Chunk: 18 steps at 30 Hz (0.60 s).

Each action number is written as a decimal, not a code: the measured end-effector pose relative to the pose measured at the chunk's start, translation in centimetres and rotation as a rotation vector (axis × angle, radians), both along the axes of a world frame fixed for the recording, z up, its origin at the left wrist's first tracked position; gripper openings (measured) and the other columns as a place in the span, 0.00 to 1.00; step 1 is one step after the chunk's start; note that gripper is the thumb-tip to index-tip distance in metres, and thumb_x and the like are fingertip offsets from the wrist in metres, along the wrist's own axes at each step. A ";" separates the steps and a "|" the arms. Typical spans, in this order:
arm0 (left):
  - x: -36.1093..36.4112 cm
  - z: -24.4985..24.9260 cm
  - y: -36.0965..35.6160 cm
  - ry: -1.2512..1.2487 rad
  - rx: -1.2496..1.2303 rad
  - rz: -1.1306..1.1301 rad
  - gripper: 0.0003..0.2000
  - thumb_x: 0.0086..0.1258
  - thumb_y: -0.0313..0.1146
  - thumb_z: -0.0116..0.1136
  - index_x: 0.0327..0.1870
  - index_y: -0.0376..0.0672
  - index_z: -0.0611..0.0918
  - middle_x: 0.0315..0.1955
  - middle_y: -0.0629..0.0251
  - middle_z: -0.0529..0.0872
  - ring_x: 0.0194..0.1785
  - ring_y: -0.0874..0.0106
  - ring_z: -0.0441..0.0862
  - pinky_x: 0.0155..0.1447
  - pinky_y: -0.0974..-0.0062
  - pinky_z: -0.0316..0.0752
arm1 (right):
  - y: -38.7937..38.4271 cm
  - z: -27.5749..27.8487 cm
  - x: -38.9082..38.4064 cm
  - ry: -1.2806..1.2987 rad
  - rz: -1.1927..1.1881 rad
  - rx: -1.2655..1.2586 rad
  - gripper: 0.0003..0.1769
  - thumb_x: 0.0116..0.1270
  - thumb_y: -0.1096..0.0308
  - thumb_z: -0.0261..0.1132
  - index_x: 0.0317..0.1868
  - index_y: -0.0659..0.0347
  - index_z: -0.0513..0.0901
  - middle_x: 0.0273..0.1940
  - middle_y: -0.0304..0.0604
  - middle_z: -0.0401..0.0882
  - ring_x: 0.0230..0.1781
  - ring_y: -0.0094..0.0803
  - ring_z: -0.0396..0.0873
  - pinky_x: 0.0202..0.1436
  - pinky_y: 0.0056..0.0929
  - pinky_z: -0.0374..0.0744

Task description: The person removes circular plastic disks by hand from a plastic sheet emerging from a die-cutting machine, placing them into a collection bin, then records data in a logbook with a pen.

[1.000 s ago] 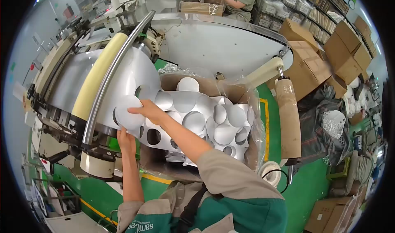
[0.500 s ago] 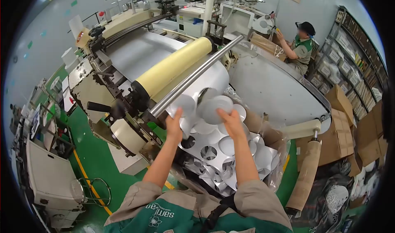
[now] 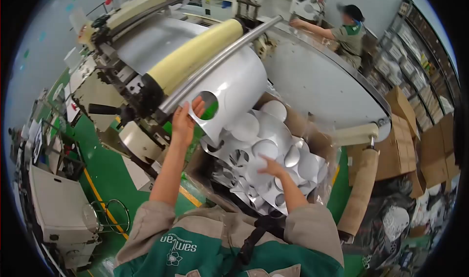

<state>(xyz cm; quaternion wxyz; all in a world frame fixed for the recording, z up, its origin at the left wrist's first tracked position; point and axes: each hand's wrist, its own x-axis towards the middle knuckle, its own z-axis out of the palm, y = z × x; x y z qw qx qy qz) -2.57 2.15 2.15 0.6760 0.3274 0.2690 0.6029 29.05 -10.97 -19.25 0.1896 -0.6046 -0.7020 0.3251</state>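
My left hand [image 3: 183, 123] is at the left edge of the shiny silver-white sheet [image 3: 240, 84] that hangs down from the roller. Its thumb and fingers close around the strip beside a round hole, with fingertips showing at the hole. My right hand [image 3: 274, 169] is low over the open carton [image 3: 195, 165], fingers apart and slightly blurred. Beneath its fingertips lies a round white disc [image 3: 258, 173], on a heap of loose discs and punched sheet scrap [image 3: 239, 157]. Whether the fingertips still touch that disc is hard to make out.
Above the sheet run a yellow roller [image 3: 198, 54] and a steel bar [image 3: 222, 62]. A large pale panel [image 3: 317, 71] stands behind the carton. To the right are a brown roll [image 3: 360, 194] and cardboard boxes [image 3: 391, 150]. A co-worker [image 3: 351, 35] sits at the back right.
Both hands held discs near the sheet. The left has moved left onto the sheet's edge, without its disc. The right has moved down to the heap. The co-worker's arm now reaches forward.
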 end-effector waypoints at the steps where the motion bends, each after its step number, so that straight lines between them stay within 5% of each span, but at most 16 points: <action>1: 0.4 0.2 -0.1 0.030 0.012 -0.004 0.15 0.71 0.37 0.42 0.48 0.32 0.68 0.53 0.49 0.72 0.56 0.62 0.72 0.58 0.68 0.70 | -2.9 -5.0 1.4 -0.092 0.091 -0.406 0.51 0.42 0.63 0.71 0.67 0.48 0.53 0.51 0.56 0.73 0.50 0.52 0.73 0.53 0.42 0.71; 2: 0.7 0.1 -0.4 0.050 0.001 -0.010 0.14 0.72 0.36 0.41 0.47 0.32 0.69 0.53 0.49 0.72 0.56 0.62 0.73 0.58 0.68 0.71 | -6.1 -1.2 0.4 -0.369 0.127 -0.627 0.51 0.42 0.66 0.69 0.67 0.48 0.51 0.52 0.56 0.73 0.50 0.52 0.73 0.53 0.43 0.71; 3: 1.1 -0.3 -0.9 0.075 -0.013 -0.004 0.16 0.72 0.36 0.40 0.49 0.29 0.69 0.52 0.48 0.73 0.55 0.62 0.74 0.57 0.68 0.72 | -10.3 -4.8 1.5 -0.509 0.120 -0.640 0.47 0.43 0.66 0.69 0.65 0.49 0.57 0.52 0.54 0.73 0.51 0.49 0.74 0.52 0.42 0.72; 4: 1.7 -0.4 -1.5 0.099 -0.026 -0.046 0.16 0.72 0.36 0.40 0.50 0.29 0.69 0.52 0.48 0.74 0.55 0.62 0.74 0.56 0.67 0.73 | -15.5 -18.9 4.2 -0.578 -0.055 -0.546 0.39 0.45 0.63 0.69 0.61 0.50 0.66 0.53 0.52 0.73 0.53 0.44 0.73 0.53 0.44 0.71; 6: 2.8 -0.5 -2.8 0.111 -0.071 -0.120 0.17 0.71 0.34 0.41 0.52 0.28 0.69 0.49 0.50 0.76 0.52 0.62 0.76 0.55 0.68 0.74 | -18.6 -11.7 5.5 -0.589 -0.102 -1.107 0.29 0.48 0.61 0.68 0.54 0.52 0.75 0.56 0.44 0.71 0.58 0.41 0.70 0.56 0.51 0.67; 12: 4.7 -2.1 -3.9 0.216 -0.108 0.000 0.20 0.66 0.36 0.52 0.55 0.35 0.68 0.49 0.62 0.76 0.51 0.70 0.75 0.54 0.70 0.71 | -17.6 -8.7 8.0 -0.693 0.112 -1.289 0.26 0.47 0.56 0.66 0.46 0.60 0.79 0.48 0.52 0.77 0.48 0.46 0.76 0.51 0.45 0.72; 15: 4.0 -3.0 -1.9 0.109 -0.072 0.083 0.20 0.66 0.36 0.53 0.55 0.36 0.68 0.49 0.63 0.76 0.53 0.70 0.74 0.55 0.70 0.70 | -13.4 1.1 8.5 -0.700 -0.160 -0.973 0.35 0.44 0.60 0.71 0.56 0.53 0.72 0.53 0.45 0.74 0.56 0.42 0.71 0.55 0.47 0.70; 17: 3.7 -4.1 -1.0 0.086 -0.070 0.111 0.17 0.66 0.35 0.53 0.53 0.36 0.71 0.48 0.63 0.77 0.51 0.70 0.75 0.54 0.71 0.70 | -11.2 6.2 9.8 -0.634 -0.343 -0.508 0.38 0.44 0.64 0.70 0.59 0.54 0.68 0.50 0.49 0.75 0.52 0.43 0.74 0.53 0.42 0.72; 18: 3.8 -4.5 -0.9 0.065 -0.073 0.131 0.16 0.65 0.36 0.54 0.50 0.36 0.73 0.45 0.64 0.78 0.48 0.72 0.75 0.52 0.72 0.70 | -9.8 13.7 7.1 -0.445 -0.481 -0.271 0.40 0.44 0.68 0.68 0.61 0.55 0.64 0.49 0.52 0.75 0.49 0.45 0.75 0.50 0.40 0.73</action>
